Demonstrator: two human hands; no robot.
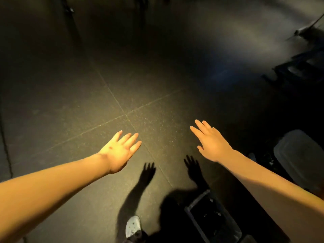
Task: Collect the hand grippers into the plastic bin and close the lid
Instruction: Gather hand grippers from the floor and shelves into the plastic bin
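With fingers of left hand [121,151] and right hand [212,142] straight and empty, unseen hand grippers could be missed in darkness beside them.

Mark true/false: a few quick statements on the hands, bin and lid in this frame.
1. The left hand and the right hand are both flat and empty. True.
2. The plastic bin is closed. False: it stands open, and what looks like its lid lies apart on the right.
3. The right hand rests on the bin. False: it is stretched out above the floor, touching nothing.
4. A light shoe shows near the bottom edge. True.
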